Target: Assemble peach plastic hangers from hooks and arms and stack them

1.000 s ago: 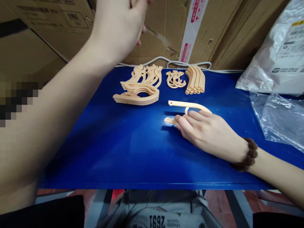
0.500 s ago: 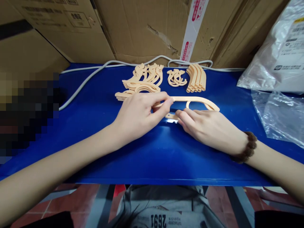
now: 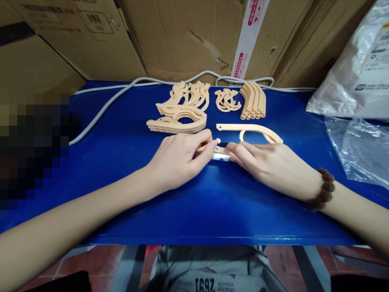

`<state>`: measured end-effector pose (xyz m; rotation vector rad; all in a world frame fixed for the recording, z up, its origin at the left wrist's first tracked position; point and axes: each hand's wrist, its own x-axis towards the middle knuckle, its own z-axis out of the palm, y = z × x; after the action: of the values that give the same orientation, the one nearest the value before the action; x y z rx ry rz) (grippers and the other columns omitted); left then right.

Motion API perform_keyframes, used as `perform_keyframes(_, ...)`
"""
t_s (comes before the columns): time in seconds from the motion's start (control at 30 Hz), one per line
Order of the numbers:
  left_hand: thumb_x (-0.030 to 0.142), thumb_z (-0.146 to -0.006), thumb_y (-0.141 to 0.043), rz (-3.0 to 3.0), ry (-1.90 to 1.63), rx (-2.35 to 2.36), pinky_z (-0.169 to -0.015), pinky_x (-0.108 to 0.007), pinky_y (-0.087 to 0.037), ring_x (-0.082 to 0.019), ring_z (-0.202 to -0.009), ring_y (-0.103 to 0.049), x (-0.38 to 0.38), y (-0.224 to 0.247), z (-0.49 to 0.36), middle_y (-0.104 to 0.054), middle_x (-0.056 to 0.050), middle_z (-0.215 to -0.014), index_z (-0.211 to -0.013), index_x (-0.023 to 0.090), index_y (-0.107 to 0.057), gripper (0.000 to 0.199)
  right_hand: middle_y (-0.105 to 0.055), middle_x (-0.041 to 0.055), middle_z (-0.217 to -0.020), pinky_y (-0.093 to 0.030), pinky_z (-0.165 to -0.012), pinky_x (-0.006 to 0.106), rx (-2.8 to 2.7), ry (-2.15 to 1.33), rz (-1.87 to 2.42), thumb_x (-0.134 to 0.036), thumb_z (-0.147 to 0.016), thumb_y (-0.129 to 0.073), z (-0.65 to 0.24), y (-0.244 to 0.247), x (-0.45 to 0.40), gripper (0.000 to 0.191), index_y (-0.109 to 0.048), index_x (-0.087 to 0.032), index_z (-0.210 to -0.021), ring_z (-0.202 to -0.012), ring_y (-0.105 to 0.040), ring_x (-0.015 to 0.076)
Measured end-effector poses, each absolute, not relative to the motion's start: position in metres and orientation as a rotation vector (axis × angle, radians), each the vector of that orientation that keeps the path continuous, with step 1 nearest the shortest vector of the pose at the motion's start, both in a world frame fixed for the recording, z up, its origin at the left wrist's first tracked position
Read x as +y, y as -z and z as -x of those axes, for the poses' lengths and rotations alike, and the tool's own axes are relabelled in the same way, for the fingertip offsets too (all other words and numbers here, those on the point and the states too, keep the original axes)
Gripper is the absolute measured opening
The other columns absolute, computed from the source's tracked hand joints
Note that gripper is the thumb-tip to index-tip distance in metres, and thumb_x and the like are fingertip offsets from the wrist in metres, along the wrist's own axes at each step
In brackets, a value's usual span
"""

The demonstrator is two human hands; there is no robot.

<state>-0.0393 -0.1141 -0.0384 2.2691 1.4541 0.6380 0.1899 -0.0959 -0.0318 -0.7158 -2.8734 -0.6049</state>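
Near the middle of the blue table, my left hand [image 3: 184,160] pinches a beige plastic hanger piece, mostly covered by the fingers; a small knob [image 3: 218,140] pokes out past the fingertips. My right hand [image 3: 263,162] is closed on a beige plastic hanger arm [image 3: 223,151], whose holed end shows between the two hands. Both pieces are close together, but whether they touch I cannot make out. Just beyond my right fingers lies another curved hanger arm [image 3: 252,127]. A stack of hanger arms [image 3: 179,126] sits beyond my left hand.
Farther back are beige hanger parts [image 3: 190,95], a small heap of hooks [image 3: 227,100] and stacked curved pieces [image 3: 253,100]. A white cable [image 3: 106,105] runs along the back, before cardboard boxes [image 3: 182,40]. Plastic bags [image 3: 349,81] lie at the right.
My left hand has drawn back toward me from the lying hanger arm, uncovering its left end. Its piece is now close to the holed end at my right hand, which has barely moved.
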Motion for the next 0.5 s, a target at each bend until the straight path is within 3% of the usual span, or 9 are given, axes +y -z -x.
perform_keyframes(0.2, 0.036, -0.099, -0.036, -2.342, -0.584, 1.438, -0.055, -0.028, -0.027, -0.013, -0.06, -0.051, -0.1166, 0.0403, 0.04, -0.056, 0.003, -0.065, -0.076, 0.02, -0.047, 0.03, -0.067, 0.0013, -0.084, -0.024, -0.048, 0.03, -2.863, 0.618, 0.666, -0.014, -0.101, -0.042, -0.1916, 0.0342, -0.0938, 0.02, -0.051, -0.013, -0.119, -0.057, -0.06, 0.0126)
perform_keyframes(0.5, 0.037, -0.099, -0.03, -2.324, -0.544, 1.407, -0.057, -0.028, -0.032, -0.015, -0.059, -0.054, -0.1145, 0.0408, 0.04, -0.057, 0.002, -0.064, -0.076, 0.021, -0.048, 0.033, -0.072, 0.0017, -0.087, -0.021, -0.05, 0.03, -2.765, 0.568, 0.732, -0.03, -0.103, -0.041, -0.1901, 0.031, -0.0954, 0.023, -0.058, -0.016, -0.111, -0.063, -0.064, 0.013)
